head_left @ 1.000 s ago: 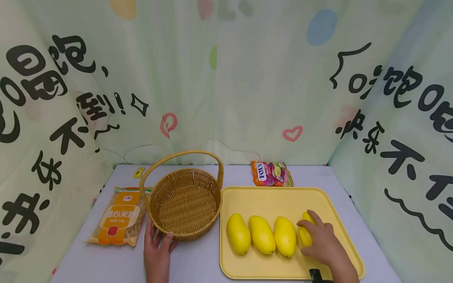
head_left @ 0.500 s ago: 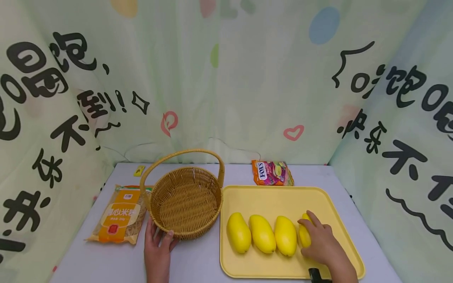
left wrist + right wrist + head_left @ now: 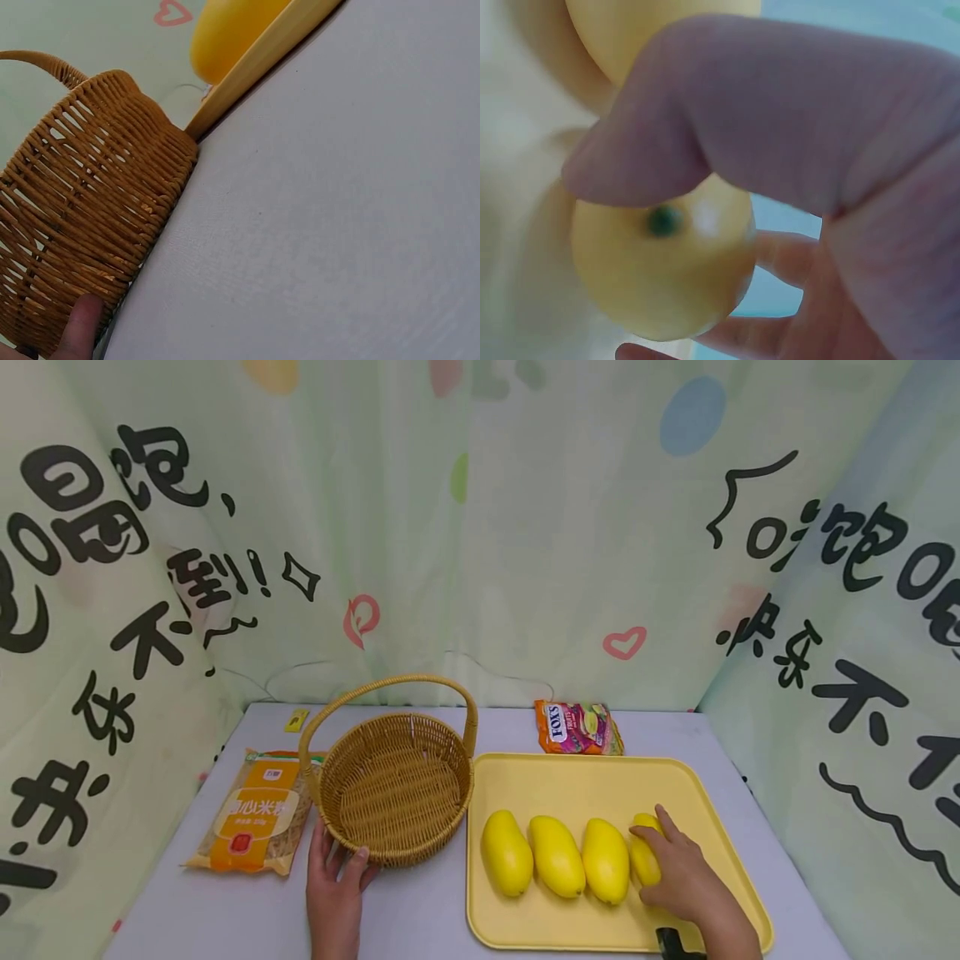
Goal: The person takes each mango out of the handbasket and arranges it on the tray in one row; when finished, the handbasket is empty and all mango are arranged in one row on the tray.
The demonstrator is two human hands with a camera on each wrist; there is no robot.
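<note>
My right hand (image 3: pixel 678 868) grips the rightmost yellow mango (image 3: pixel 643 852) on the yellow tray (image 3: pixel 570 931). In the right wrist view the bent thumb (image 3: pixel 660 112) lies across the mango (image 3: pixel 664 277) near its dark stem spot, with fingers on the far side. Three more mangoes stand in a row to the left: one outermost (image 3: pixel 506 853), one in the middle (image 3: pixel 557 857), one nearest the hand (image 3: pixel 606 862). My left hand (image 3: pixel 335 885) rests against the near left wall of a round wicker basket (image 3: pixel 397 793), thumb on the weave; its other fingertips are partly hidden.
An orange-labelled bag of dry noodles (image 3: pixel 255 814) lies left of the basket, whose tall handle (image 3: pixel 390 681) arches up. A FOX'S candy bag (image 3: pixel 577 728) sits behind the tray, and a small yellow packet (image 3: pixel 296 720) at the back left. Printed curtains (image 3: pixel 525 543) enclose the table.
The right hand stays at the rightmost mango, which has shifted slightly left and shows more at its top. The left hand and basket stay put; the head view shifts a little.
</note>
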